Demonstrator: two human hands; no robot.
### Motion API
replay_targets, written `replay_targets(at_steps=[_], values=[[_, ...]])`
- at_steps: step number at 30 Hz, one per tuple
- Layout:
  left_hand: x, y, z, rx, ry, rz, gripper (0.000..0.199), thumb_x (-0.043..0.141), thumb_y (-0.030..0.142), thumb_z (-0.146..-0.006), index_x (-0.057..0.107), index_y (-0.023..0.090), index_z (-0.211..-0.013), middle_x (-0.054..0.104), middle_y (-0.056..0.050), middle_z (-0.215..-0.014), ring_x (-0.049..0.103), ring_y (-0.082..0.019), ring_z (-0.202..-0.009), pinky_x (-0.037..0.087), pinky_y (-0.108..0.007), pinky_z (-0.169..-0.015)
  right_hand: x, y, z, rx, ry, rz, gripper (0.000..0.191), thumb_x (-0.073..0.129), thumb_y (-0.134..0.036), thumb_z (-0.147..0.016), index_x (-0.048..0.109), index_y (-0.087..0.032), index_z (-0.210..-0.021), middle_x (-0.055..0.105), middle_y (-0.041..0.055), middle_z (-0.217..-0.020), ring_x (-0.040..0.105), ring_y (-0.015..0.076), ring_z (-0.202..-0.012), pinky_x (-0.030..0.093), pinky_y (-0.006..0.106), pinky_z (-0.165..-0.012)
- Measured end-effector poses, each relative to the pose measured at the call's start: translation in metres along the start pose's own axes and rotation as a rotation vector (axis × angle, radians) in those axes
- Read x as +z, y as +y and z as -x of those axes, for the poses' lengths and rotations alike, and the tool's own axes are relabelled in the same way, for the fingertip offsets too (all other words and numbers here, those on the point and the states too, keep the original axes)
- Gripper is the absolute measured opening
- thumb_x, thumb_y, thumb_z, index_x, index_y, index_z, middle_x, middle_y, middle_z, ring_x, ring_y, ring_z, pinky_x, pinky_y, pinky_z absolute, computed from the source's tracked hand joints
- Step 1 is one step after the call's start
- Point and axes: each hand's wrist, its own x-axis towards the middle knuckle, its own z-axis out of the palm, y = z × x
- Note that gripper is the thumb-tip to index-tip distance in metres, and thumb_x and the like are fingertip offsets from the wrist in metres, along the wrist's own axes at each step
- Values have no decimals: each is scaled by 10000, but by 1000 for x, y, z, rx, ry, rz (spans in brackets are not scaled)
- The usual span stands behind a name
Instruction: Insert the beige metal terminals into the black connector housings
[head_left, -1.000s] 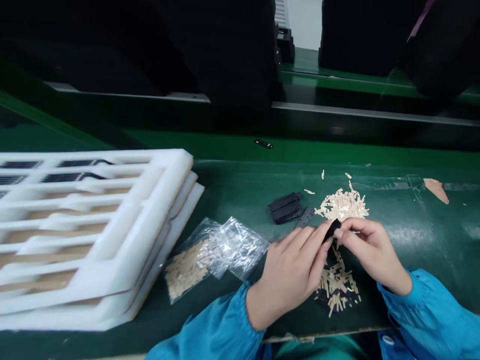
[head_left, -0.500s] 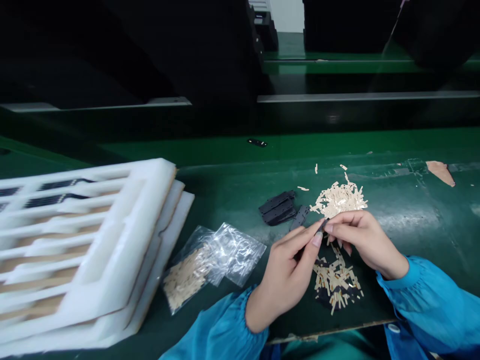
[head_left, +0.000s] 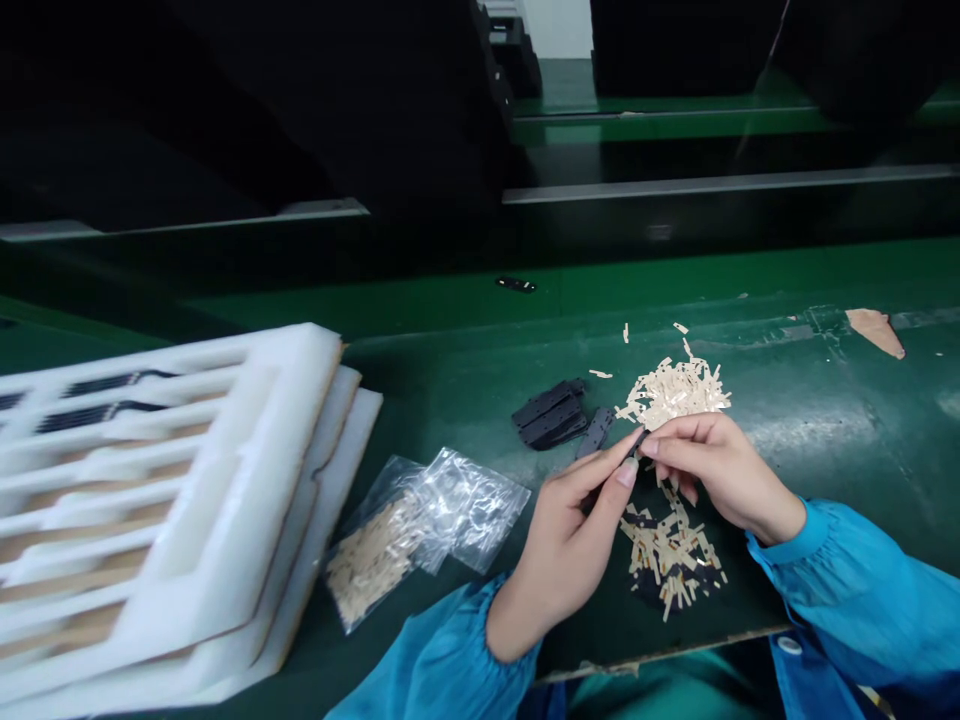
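Observation:
My left hand (head_left: 566, 545) pinches a small dark strip (head_left: 637, 443) between thumb and fingers. At the strip's upper end, the fingertips of my right hand (head_left: 720, 465) are pressed together against it; whether they hold anything else is too small to tell. Behind my hands lies a heap of small cream pieces (head_left: 679, 388). Left of it are a stack of black flat parts (head_left: 550, 415) and a smaller dark group (head_left: 596, 430). A second pile of cream and dark pieces (head_left: 675, 560) lies below my hands, near the table edge.
White foam trays (head_left: 292, 480) are stacked at the left, with black parts in the top one's slots. Clear plastic bags (head_left: 469, 505) lie beside them, one with cream pieces. A black part (head_left: 516, 285) and a tan scrap (head_left: 876, 332) lie farther back on the green table (head_left: 450, 370).
The view has shifted slightly. Both hands keep nearly the same pose around the dark strip, and the piles look unchanged.

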Motion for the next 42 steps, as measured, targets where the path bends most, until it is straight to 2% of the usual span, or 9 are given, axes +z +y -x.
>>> replay_targets(at_steps=[3, 9, 15, 25, 28, 31, 34, 38, 42], values=[[0, -4, 1, 34, -12, -39, 352, 573, 319, -1017, 716, 209, -1319, 756, -64, -957, 681, -184, -807, 569, -282, -749, 1, -1, 0, 11, -8, -14, 213, 872, -361, -702, 775, -172, -699, 649, -3, -582, 464, 77, -435, 350, 162, -355], [1, -8, 5, 115, -34, -171, 365, 547, 284, -1036, 683, 178, -1358, 690, -52, -835, 680, -199, -857, 549, -280, -750, 2, 1, 0, 27, 12, -47, 207, 853, -333, -693, 743, -167, -637, 646, -1, -572, 469, 71, -429, 346, 155, -360], [4, -7, 8, 166, -42, -223, 371, 521, 244, -1047, 655, 177, -1386, 696, -56, -877, 684, -187, -856, 541, -275, -760, 8, 9, 0, -6, 124, -80, 144, 775, -290, -678, 740, -171, -604, 611, -10, -526, 457, 77, -419, 341, 169, -364], [11, -11, 3, 62, -11, -88, 356, 542, 296, -1040, 682, 194, -1352, 741, -88, -1234, 714, -230, -1062, 576, -322, -915, 20, 19, -6, -61, 245, -245, 139, 731, -278, -620, 704, -180, -525, 561, -26, -478, 448, 84, -422, 371, 183, -384], [11, -12, 1, 40, -10, -48, 337, 559, 302, -1036, 702, 205, -1325, 754, -75, -1197, 718, -222, -1033, 580, -308, -890, 19, 20, -7, -59, 261, -255, 143, 726, -271, -614, 694, -179, -510, 562, -25, -479, 445, 80, -417, 371, 183, -388], [9, -14, 0, 122, -14, -191, 331, 543, 275, -1045, 698, 204, -1329, 741, -47, -931, 681, -167, -796, 546, -262, -712, 19, 21, -7, -52, 259, -277, 160, 715, -260, -613, 666, -181, -483, 555, -24, -478, 445, 81, -420, 369, 185, -392], [7, -16, 2, 289, 21, -455, 352, 513, 227, -1049, 669, 177, -1361, 603, -20, -764, 577, -150, -663, 462, -265, -606, 19, 23, -6, -57, 258, -284, 167, 713, -254, -622, 659, -184, -481, 548, -25, -477, 439, 81, -427, 366, 186, -400], [6, -16, 4, 452, 107, -703, 366, 524, 198, -1037, 644, 165, -1381, 514, -20, -778, 533, -169, -685, 411, -290, -597, 20, 27, -4, -112, 259, -260, 148, 728, -255, -640, 693, -181, -517, 568, -21, -507, 443, 80, -443, 377, 182, -415], [3, -16, 6, 504, 141, -697, 396, 526, 171, -1028, 595, 150, -1417, 524, -49, -877, 543, -180, -760, 427, -292, -619, 16, 30, -4, -158, 202, -212, 90, 763, -265, -669, 759, -187, -625, 611, -8, -547, 490, 102, -469, 420, 193, -423]])
